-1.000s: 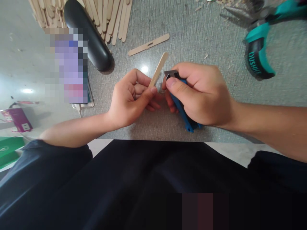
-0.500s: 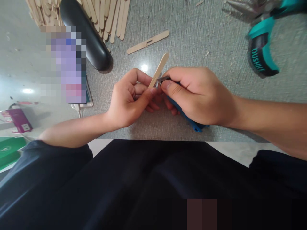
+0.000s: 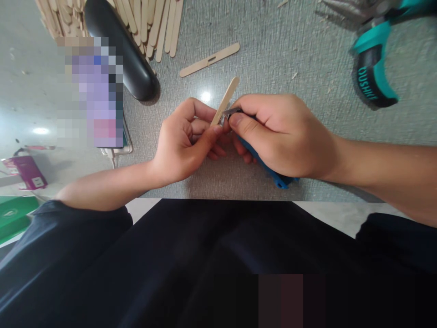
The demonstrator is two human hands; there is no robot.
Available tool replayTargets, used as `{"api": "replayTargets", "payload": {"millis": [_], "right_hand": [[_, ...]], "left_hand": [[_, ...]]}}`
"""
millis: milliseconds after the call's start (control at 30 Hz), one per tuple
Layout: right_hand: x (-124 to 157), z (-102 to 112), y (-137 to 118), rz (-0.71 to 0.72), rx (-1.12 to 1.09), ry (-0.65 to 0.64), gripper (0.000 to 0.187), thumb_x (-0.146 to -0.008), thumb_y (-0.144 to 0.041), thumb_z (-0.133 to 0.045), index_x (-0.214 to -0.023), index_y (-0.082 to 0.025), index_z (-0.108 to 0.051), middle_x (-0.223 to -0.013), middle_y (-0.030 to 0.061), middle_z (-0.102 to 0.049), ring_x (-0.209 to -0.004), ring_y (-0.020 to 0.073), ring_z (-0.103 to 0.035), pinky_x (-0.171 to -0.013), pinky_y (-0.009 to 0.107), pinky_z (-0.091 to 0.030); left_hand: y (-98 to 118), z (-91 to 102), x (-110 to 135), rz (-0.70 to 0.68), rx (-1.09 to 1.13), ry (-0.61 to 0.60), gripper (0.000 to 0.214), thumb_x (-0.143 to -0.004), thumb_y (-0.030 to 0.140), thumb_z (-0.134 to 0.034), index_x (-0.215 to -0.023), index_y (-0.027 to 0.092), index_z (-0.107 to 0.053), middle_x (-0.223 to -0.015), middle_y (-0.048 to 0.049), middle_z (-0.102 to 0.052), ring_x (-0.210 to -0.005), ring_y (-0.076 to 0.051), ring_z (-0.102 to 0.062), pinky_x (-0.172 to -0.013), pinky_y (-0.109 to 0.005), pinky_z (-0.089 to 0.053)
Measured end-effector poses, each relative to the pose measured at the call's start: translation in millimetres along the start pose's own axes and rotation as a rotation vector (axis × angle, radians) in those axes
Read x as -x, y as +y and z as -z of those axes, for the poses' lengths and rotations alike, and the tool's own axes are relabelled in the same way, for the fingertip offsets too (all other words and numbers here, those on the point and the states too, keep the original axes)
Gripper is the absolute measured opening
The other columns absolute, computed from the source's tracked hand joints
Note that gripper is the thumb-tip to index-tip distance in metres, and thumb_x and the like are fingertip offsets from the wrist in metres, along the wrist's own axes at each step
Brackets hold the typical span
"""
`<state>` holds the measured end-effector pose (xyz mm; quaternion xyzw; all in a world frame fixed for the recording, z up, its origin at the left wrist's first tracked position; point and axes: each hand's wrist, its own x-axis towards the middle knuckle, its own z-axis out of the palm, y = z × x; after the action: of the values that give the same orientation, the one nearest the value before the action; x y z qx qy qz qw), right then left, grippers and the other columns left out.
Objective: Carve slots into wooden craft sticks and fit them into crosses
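Observation:
My left hand (image 3: 187,141) pinches a wooden craft stick (image 3: 225,101) between thumb and fingers, its rounded free end slanting up and to the right. The stick's lower end is hidden behind my thumb. My right hand (image 3: 283,134) is wrapped round a blue utility knife (image 3: 261,159), its short metal blade pointing left against or very near the stick's edge. I cannot tell whether the blade is cutting in. Beyond my hands lies a second craft stick (image 3: 223,55) with a small slot cut in its middle.
A pile of craft sticks (image 3: 160,27) lies at the far left beside a black elongated case (image 3: 123,54). A blurred-out phone with a cable lies left. Teal-and-black pliers (image 3: 373,68) rest at the far right. Small wood shavings dot the grey tabletop (image 3: 273,45).
Both hands keep their grips and almost the same places. The stick's free end has turned very slightly; otherwise little has moved.

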<state>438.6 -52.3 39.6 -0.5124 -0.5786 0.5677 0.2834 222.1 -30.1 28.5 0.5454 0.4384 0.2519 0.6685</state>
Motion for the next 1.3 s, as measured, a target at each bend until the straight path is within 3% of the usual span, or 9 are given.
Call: {"api": "replayTargets", "payload": {"millis": [200, 433, 600, 767, 900, 1033, 1200, 1300], "right_hand": [[0.5, 0.0, -0.8, 0.002, 0.075, 0.012, 0.043, -0.12, -0.022, -0.061, -0.079, -0.03, -0.051, -0.062, -0.0033, -0.064, -0.058, 0.0179, -0.06, -0.061, 0.039, -0.044], [2.5, 1.1, 0.3, 0.025, 0.137, 0.026, 0.055, -0.121, -0.042, -0.07, -0.072, -0.028, -0.047, -0.066, 0.0007, -0.055, -0.065, 0.0185, -0.05, -0.063, 0.039, -0.036], [2.9, -1.7, -1.1, 0.012, 0.193, 0.032, 0.052, -0.12, -0.032, -0.066, -0.071, -0.029, -0.046, -0.067, 0.0021, -0.056, -0.067, 0.0192, -0.049, -0.065, 0.042, -0.035], [2.2, -1.6, -2.0, -0.007, 0.187, 0.023, 0.05, -0.118, -0.031, -0.07, -0.072, -0.028, -0.051, -0.067, 0.0018, -0.058, -0.066, 0.0201, -0.053, -0.067, 0.042, -0.039], [-2.9, 1.6, -4.6, -0.133, 0.079, -0.045, 0.051, -0.119, -0.024, -0.068, -0.07, -0.027, -0.052, -0.06, 0.0001, -0.059, -0.055, 0.0169, -0.054, -0.06, 0.04, -0.041], [-5.7, 2.7, -10.9, -0.214, -0.044, -0.165, 0.053, -0.123, -0.02, -0.056, -0.07, -0.027, -0.053, -0.054, -0.0011, -0.057, -0.047, 0.0144, -0.053, -0.051, 0.037, -0.038], [-2.8, -2.1, -20.9, -0.018, 0.365, 0.067, 0.059, -0.109, -0.003, -0.065, -0.068, -0.032, -0.034, -0.056, -0.0045, -0.038, -0.058, 0.0163, -0.035, -0.065, 0.041, -0.029], [-4.6, -0.8, -22.7, -0.08, 0.293, 0.013, 0.059, -0.111, -0.003, -0.063, -0.065, -0.03, -0.039, -0.056, -0.0035, -0.046, -0.057, 0.0158, -0.044, -0.063, 0.039, -0.032]], "left_hand": [[-6.0, 0.1, 0.2, -0.039, -0.017, -0.01, 0.048, -0.107, 0.067, -0.088, -0.107, 0.027, -0.062, -0.084, 0.0021, -0.087, -0.07, -0.016, -0.086, -0.058, -0.028, -0.068], [-12.5, 3.4, -0.1, -0.082, -0.102, -0.008, 0.044, -0.111, 0.063, -0.085, -0.103, 0.027, -0.061, -0.074, 0.0037, -0.08, -0.061, -0.015, -0.078, -0.05, -0.03, -0.057], [-10.8, 6.6, -2.5, -0.133, -0.204, -0.018, 0.053, -0.109, 0.072, -0.084, -0.095, 0.028, -0.057, -0.066, 0.0045, -0.076, -0.054, -0.012, -0.068, -0.049, -0.033, -0.047], [-12.9, 8.4, -2.6, -0.106, -0.222, -0.017, 0.049, -0.11, 0.065, -0.085, -0.094, 0.028, -0.057, -0.069, 0.004, -0.076, -0.064, -0.016, -0.075, -0.063, -0.036, -0.062], [-13.3, 9.9, -1.2, -0.108, -0.224, 0.001, 0.046, -0.11, 0.057, -0.087, -0.092, 0.028, -0.057, -0.076, 0.0008, -0.078, -0.077, -0.019, -0.08, -0.073, -0.039, -0.066], [-10.9, 10.7, -1.4, -0.107, -0.226, -0.023, 0.049, -0.11, 0.06, -0.087, -0.091, 0.028, -0.056, -0.074, 0.0022, -0.076, -0.067, -0.016, -0.072, -0.069, -0.038, -0.063], [-18.1, 9.8, -6.1, -0.192, -0.124, -0.053, 0.055, -0.108, 0.07, -0.087, -0.092, 0.027, -0.056, -0.068, 0.0042, -0.076, -0.056, -0.013, -0.068, -0.056, -0.034, -0.056], [-20.1, 9.5, -7.6, -0.204, -0.083, -0.06, 0.054, -0.107, 0.068, -0.088, -0.092, 0.027, -0.056, -0.068, 0.0035, -0.078, -0.051, -0.011, -0.065, -0.046, -0.032, -0.045]]}}
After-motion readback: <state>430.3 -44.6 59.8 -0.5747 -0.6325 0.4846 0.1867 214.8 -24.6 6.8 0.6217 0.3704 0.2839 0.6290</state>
